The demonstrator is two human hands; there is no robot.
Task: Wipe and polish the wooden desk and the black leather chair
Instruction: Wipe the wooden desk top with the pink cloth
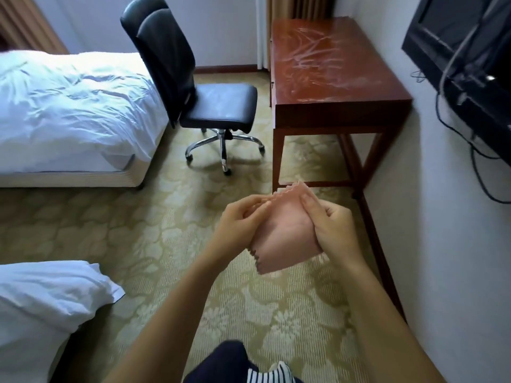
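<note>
Standing on the patterned carpet (166,230), short of the furniture, with a pink cloth (284,239) held up in front of the body. Pinching its scalloped top edge between thumb and fingertips of the left hand (237,219). Gripping the opposite side with the right hand (331,225), fingers curled round the fabric, nothing else in either hand. Judged step: squaring the cloth up ahead of wiping.

Ahead and to the right, against the wall: the wooden surface (331,76), crossed on top by pale streaks (312,48), dust or drying smear, hard to tell from this far back. Just left of it, turned side-on: the black leather chair (221,106), dull grey film across the seat, backrest close to the bed (69,106). Both well apart from the cloth.

To do this step well:
- Fold into a flat, even pad with the jagged edges tucked in and one clean face outward, small enough to sit under a flat palm.
- Hold a second clean face in reserve for the chair.
- Step in close and begin at the far corner by the wall.
- Draw long overlapping strokes along the grain toward the near edge, not circles, which are likely to leave fresh streaks.
- Mind the television (470,37) mounted on the wall beside it.
</note>
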